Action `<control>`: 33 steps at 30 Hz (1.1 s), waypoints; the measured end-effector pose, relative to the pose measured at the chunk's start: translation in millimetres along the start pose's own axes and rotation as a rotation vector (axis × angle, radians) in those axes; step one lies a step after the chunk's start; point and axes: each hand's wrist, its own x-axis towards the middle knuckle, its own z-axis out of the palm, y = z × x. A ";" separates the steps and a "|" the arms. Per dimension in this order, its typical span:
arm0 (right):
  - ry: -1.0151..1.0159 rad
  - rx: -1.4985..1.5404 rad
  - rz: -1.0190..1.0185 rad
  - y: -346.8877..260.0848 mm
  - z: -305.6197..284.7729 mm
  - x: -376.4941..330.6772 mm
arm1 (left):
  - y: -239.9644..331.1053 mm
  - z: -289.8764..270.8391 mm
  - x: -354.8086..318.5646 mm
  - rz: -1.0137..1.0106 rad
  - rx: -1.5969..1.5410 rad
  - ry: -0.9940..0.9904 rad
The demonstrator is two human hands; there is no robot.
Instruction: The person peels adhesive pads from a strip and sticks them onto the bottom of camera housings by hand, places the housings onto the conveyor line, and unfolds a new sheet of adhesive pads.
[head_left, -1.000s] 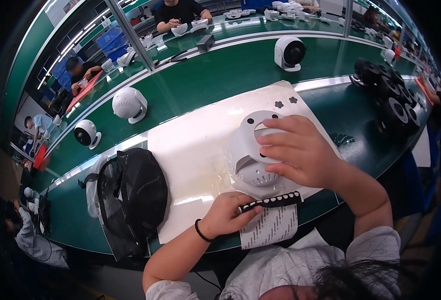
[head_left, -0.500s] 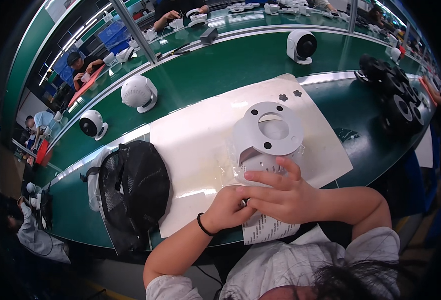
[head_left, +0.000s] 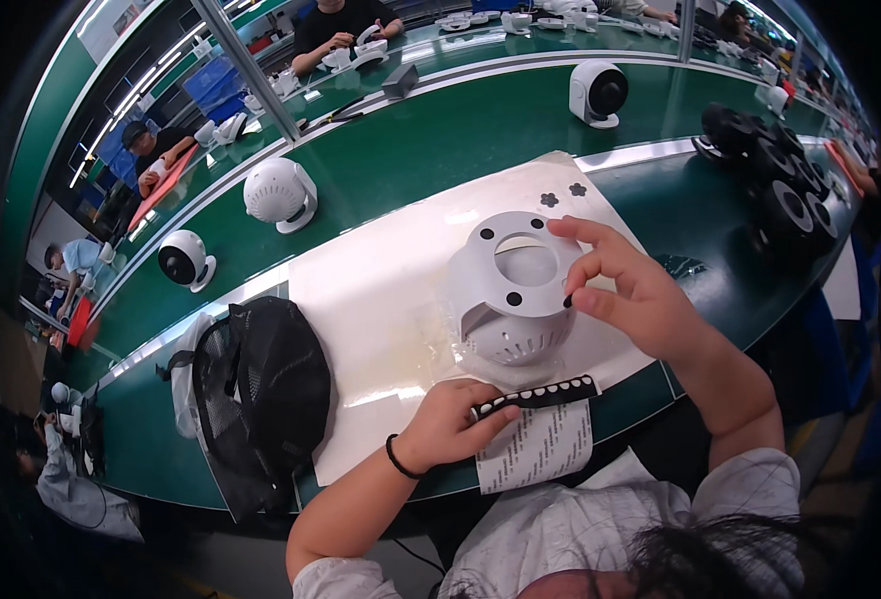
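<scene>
The right hand [head_left: 628, 292] hides part of the housing [head_left: 482, 285]; we cannot tell whether the dot [head_left: 568, 300] at that hand's thumb touches the housing. On the housing's near side, the left hand [head_left: 446, 424] covers one end of the strip [head_left: 552, 394], and the liner's [head_left: 535, 454] print is too small to read. Beyond the housing, the upper edge crops a co-worker [head_left: 333, 26].

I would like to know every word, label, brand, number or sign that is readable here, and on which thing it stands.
No text is clear enough to read.
White printed paper, by the black strip: repeated rows of dark print, too small to read.
White vented housing: no lettering visible.
</scene>
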 end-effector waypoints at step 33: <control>-0.058 -0.948 -0.541 -8.6 -12.5 -7.9 | -0.1 -6.1 -6.2 -0.017 -0.008 -0.062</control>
